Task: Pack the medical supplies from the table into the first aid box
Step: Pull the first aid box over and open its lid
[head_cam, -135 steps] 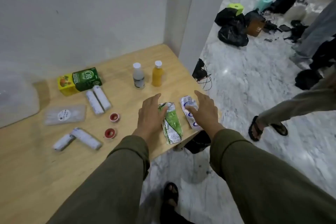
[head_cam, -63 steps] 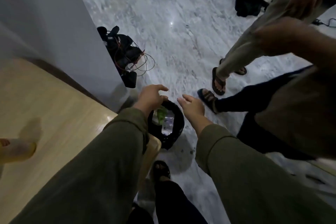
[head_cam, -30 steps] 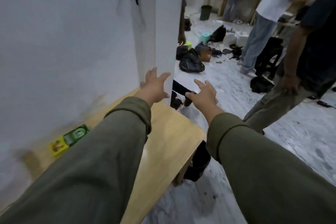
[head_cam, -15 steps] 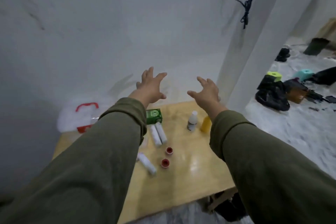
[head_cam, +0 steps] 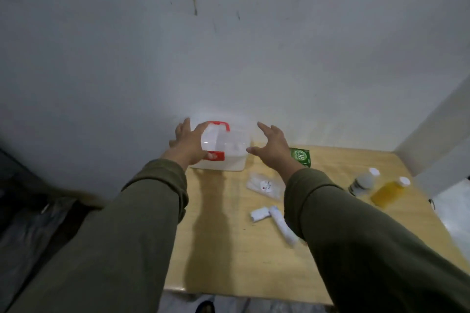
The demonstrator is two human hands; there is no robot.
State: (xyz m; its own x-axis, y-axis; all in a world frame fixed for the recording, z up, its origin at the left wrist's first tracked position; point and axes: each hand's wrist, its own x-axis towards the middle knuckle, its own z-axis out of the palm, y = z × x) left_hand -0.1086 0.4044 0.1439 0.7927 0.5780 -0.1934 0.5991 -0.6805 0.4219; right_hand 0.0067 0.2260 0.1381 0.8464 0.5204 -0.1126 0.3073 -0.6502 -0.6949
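Observation:
A translucent white first aid box (head_cam: pixel 227 147) with a red handle and red latch stands at the back left of the wooden table (head_cam: pixel 223 249), against the wall. My left hand (head_cam: pixel 188 143) lies with spread fingers against the box's left side. My right hand (head_cam: pixel 272 145) hovers open just right of the box, fingers spread, holding nothing. On the table lie a clear packet (head_cam: pixel 265 185), white bandage rolls (head_cam: pixel 276 221), a green carton (head_cam: pixel 301 156), a white bottle (head_cam: pixel 363 180) and a yellow bottle (head_cam: pixel 389 190). My right sleeve hides part of the supplies.
A grey wall rises directly behind the table. A white pillar (head_cam: pixel 442 140) stands at the table's right back corner. Dark items (head_cam: pixel 30 223) lie low at the left beside the table. The pale floor shows past the right and front edges.
My view swung left and down from the table's right side to the box. Both hands travelled left and forward; the left one now touches the box, the right flanks it.

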